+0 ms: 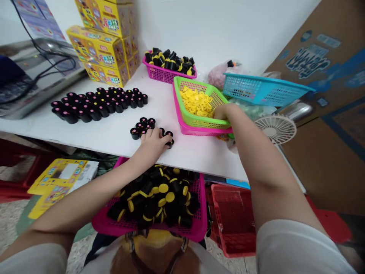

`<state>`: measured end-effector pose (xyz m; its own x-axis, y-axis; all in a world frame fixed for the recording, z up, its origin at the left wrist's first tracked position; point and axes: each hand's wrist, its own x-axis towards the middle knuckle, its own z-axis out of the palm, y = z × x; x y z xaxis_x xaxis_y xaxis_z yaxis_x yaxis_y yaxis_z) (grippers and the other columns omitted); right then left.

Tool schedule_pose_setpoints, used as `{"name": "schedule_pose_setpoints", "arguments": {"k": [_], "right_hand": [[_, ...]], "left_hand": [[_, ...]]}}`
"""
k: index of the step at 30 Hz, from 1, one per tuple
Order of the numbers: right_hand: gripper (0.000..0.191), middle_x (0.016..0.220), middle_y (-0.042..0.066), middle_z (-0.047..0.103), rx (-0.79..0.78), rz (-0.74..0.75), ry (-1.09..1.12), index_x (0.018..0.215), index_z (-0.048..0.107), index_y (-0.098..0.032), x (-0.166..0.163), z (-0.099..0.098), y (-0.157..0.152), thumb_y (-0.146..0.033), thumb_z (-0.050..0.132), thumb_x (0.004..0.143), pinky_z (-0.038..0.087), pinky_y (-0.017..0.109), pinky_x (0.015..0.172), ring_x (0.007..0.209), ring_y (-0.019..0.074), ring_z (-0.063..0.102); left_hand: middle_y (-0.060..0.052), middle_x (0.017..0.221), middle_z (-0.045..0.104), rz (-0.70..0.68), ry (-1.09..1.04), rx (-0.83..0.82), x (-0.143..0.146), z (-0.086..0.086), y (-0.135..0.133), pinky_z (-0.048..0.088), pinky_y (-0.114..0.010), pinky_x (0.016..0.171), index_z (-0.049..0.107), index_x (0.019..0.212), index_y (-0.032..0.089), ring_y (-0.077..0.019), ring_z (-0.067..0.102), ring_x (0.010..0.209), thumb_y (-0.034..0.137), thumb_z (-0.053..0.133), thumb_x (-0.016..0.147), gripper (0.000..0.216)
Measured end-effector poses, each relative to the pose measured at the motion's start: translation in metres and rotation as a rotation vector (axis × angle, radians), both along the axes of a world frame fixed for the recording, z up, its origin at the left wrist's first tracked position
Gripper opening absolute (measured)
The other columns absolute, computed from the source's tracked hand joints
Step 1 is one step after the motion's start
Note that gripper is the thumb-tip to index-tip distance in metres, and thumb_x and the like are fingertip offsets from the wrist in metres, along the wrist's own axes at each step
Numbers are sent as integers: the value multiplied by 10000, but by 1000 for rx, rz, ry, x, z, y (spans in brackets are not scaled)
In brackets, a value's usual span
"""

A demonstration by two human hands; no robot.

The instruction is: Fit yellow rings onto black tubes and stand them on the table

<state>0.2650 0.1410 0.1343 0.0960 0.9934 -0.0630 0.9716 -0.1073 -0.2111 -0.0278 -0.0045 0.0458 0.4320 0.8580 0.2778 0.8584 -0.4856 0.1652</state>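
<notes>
My left hand (153, 144) rests over a small cluster of black cups (135, 133) on the white table, its fingers curled round the cups at the cluster's right side. These cups stand upright with pink pieces showing in their tops. My right hand (222, 112) reaches into a green basket (205, 122) at its right end, beside loose yellow plastic pieces (195, 101). Its fingers are hidden among the pieces and behind the rim. The green basket sits in a pink basket (185, 129).
More black cups (97, 110) stand in rows at left, near yellow boxes (99, 49). A pink basket (162, 74) of black-and-yellow cups is behind; another magenta basket (196, 232) lies at my lap. A blue basket (256, 89) and white fan (272, 130) stand right, a red crate (222, 220) below.
</notes>
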Motion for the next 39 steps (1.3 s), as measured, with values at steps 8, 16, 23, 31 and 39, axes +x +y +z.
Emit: {"name": "schedule_pose_setpoints", "arguments": {"k": [8,16,23,31,39], "right_hand": [[253,889,190,757,73,-85,-132,759,736,-52,-9,27,-27,-290,726,844,556,408,902,955,263,742],[175,982,72,785,517,534,402,1034,759,-168,-69,4,-177,-222,718,872,607,322,791,847,181,738],[258,1193,71,756,496,647,532,1193,761,-270,-84,-96,-220,-185,636,984,637,377,969,1091,190,738],[343,1152,99,753,674,637,466,1147,748,-231,-93,-116,-219,-44,541,947,636,447,965,1108,227,711],[364,929,98,708,685,599,307,1030,718,-190,-111,-116,-217,8,457,871,638,432,907,1016,247,696]], "left_hand": [[-118,1335,595,-61,-164,49,1,-17,-16,322,-505,898,718,1004,255,-344,399,1198,283,536,1022,185],[-68,1060,708,-316,-352,-342,-4,-11,-38,426,-409,875,559,1073,224,-267,594,1015,219,598,966,114],[-47,1045,699,-378,-716,-569,-10,-27,-27,444,-231,616,395,1232,238,-116,582,656,315,657,891,437],[59,760,601,-374,-734,-528,-14,-35,-27,429,-204,603,532,1234,223,-105,538,607,312,706,879,406],[46,721,578,-411,-698,-460,-14,-34,-22,434,-205,633,656,935,187,-105,543,638,312,747,858,172]]}}
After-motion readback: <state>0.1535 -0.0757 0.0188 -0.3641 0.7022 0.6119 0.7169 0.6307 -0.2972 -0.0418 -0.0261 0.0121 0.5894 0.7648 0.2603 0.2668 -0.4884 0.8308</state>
